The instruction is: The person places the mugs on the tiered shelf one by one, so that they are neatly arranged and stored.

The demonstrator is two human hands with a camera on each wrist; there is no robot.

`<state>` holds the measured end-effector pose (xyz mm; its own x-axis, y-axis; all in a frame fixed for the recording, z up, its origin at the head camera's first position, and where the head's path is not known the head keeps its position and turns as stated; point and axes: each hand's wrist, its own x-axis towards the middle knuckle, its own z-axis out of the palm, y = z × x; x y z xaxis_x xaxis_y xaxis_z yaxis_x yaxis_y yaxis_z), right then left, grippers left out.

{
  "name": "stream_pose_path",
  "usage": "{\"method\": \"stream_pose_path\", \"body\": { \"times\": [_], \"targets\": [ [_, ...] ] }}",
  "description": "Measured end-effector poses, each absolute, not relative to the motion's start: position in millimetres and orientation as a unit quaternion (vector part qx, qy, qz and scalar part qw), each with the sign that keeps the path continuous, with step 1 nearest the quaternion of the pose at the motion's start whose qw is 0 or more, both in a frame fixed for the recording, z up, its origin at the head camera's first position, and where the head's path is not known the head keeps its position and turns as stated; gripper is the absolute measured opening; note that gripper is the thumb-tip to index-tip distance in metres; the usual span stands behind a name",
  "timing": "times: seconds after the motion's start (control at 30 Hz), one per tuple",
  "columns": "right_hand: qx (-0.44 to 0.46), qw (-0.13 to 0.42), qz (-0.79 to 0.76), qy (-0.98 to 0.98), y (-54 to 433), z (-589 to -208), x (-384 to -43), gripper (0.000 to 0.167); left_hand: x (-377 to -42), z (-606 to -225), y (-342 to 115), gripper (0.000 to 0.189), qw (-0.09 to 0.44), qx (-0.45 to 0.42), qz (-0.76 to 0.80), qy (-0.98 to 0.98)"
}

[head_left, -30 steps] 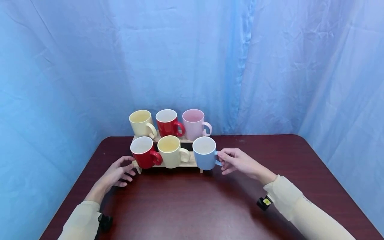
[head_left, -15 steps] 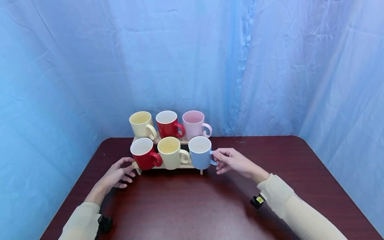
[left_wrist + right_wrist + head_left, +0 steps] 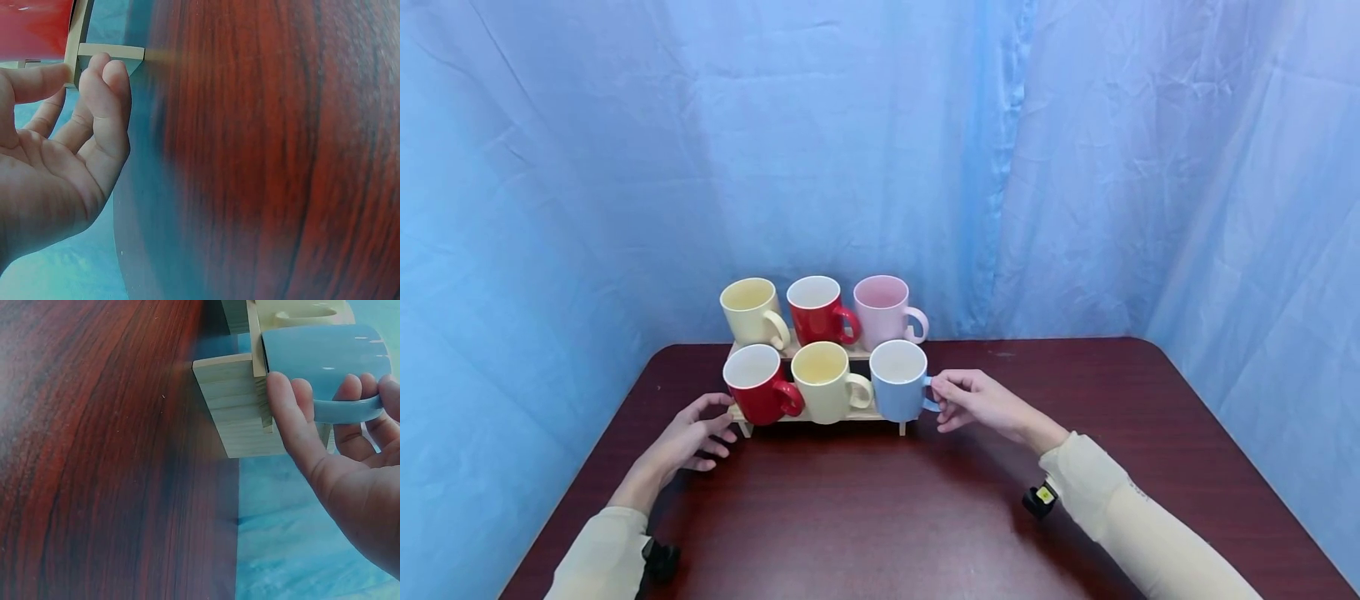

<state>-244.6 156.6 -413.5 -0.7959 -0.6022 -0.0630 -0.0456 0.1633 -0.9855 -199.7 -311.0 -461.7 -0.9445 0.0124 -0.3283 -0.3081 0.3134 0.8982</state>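
On the right end of the lower shelf of a two-tier wooden rack (image 3: 880,412) sits a light blue mug (image 3: 898,397). My right hand (image 3: 988,406) pinches its handle; in the right wrist view, fingers pass through the handle of the blue mug (image 3: 325,356). At the rack's left end, my left hand (image 3: 688,439) touches the shelf edge with loosely bent fingers. The left wrist view shows that hand (image 3: 69,162) beside a rack leg (image 3: 112,51). Nearest to it stands a red mug (image 3: 754,402), with a cream mug (image 3: 820,400) in the middle.
The upper shelf carries another cream mug (image 3: 747,323), a red mug (image 3: 812,323) and a pink mug (image 3: 880,323). Dark red wooden table (image 3: 850,517) lies in front of the rack. Blue curtains (image 3: 850,150) hang close behind and at both sides.
My right hand has moved the blue mug slightly left, toward the cream mug on the lower shelf; over the last half second it barely moved. My left hand has stayed at the rack's end.
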Motion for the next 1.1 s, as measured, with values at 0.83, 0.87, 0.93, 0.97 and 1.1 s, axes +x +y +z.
{"method": "stream_pose_path", "body": {
  "times": [0.83, 0.87, 0.93, 0.97, 1.1],
  "targets": [
    [-0.168, 0.232, -0.598, 0.748, 157, -417, -252, 0.048, -204, -462, -308, 0.045, 0.135, -0.085, 0.582, 0.798],
    [-0.167, 0.233, -0.599, 0.748, 156, -417, -252, 0.050, -204, -462, -309, 0.046, 0.133, -0.084, 0.582, 0.798],
    [-0.167, 0.233, -0.598, 0.748, 156, -417, -253, 0.051, -204, -461, -311, 0.047, 0.131, -0.080, 0.582, 0.799],
    [-0.170, 0.233, -0.596, 0.749, 156, -417, -253, 0.051, -204, -461, -312, 0.047, 0.129, -0.077, 0.579, 0.801],
    [-0.184, 0.220, -0.580, 0.762, 159, -412, -254, 0.046, -202, -458, -318, 0.047, 0.114, -0.058, 0.555, 0.822]
  ]
}}
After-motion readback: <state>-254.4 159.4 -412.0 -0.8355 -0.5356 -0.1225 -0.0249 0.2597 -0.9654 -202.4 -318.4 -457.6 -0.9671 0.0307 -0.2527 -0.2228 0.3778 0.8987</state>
